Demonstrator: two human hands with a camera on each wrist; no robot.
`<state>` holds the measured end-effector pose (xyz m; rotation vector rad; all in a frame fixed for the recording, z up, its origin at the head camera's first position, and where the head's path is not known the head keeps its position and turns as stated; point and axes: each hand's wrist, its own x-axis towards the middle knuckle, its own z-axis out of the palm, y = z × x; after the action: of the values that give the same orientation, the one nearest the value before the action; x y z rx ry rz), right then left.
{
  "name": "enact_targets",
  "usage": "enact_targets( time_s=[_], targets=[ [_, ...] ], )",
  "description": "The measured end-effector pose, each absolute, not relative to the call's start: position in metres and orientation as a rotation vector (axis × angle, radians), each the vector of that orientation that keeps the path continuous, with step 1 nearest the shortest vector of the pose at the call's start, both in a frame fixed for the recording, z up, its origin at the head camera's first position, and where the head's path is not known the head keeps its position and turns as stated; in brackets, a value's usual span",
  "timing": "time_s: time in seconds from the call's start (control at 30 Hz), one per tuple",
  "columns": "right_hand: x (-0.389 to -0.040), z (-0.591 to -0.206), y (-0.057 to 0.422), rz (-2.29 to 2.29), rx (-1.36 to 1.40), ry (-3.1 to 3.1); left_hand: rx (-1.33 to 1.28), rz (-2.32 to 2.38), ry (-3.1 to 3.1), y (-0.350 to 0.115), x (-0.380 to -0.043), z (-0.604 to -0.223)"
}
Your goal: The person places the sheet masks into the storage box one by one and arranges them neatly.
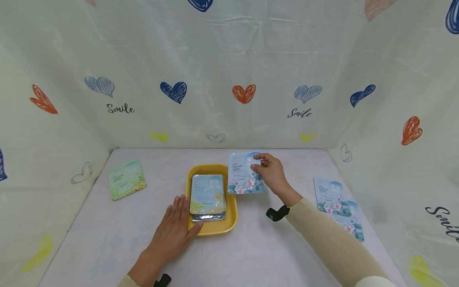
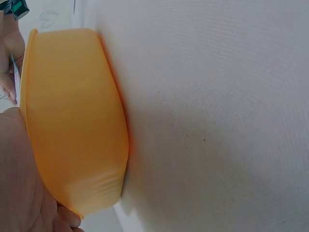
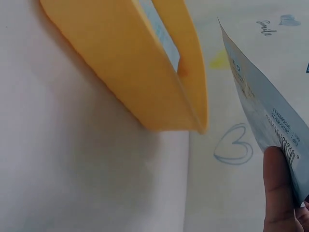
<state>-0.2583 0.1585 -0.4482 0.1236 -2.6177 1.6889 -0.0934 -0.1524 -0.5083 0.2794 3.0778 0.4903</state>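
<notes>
A blue face mask packet (image 1: pixel 240 175) with pink flowers is pinched in my right hand (image 1: pixel 274 175), held by its right side beside the yellow tray (image 1: pixel 233 225). In the right wrist view, a finger (image 3: pixel 279 188) lies against the barcode side of this packet (image 3: pixel 263 104). My left hand (image 1: pixel 173 229) rests along the tray's left rim, fingers stretched out and thumb at the near left corner. Inside the tray lies a stack of packets, the top one (image 1: pixel 208 193) pale blue with yellow-green. The left wrist view shows the tray's outer wall (image 2: pixel 77 121) beside the palm.
A green packet (image 1: pixel 127 180) lies at the table's left. To the right, a blue flowered packet (image 1: pixel 331 197) overlaps another (image 1: pixel 355 223), partly behind the right sleeve. A heart-patterned curtain (image 1: pixel 215 59) surrounds the white table (image 1: pixel 150 163).
</notes>
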Motion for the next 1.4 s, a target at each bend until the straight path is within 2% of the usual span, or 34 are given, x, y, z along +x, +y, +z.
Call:
enact_targets(
  time_s=[0.83,1.4],
  targets=[
    [-0.243,-0.474,0.057,1.673,0.186,-2.824,0.248,0.463,3.041,-0.151,-0.096,-0.508],
    [-0.239,-0.477,0.046,1.366,0.482,-3.038,0.235,0.474,3.007,-0.152,-0.095,-0.504]
  ],
)
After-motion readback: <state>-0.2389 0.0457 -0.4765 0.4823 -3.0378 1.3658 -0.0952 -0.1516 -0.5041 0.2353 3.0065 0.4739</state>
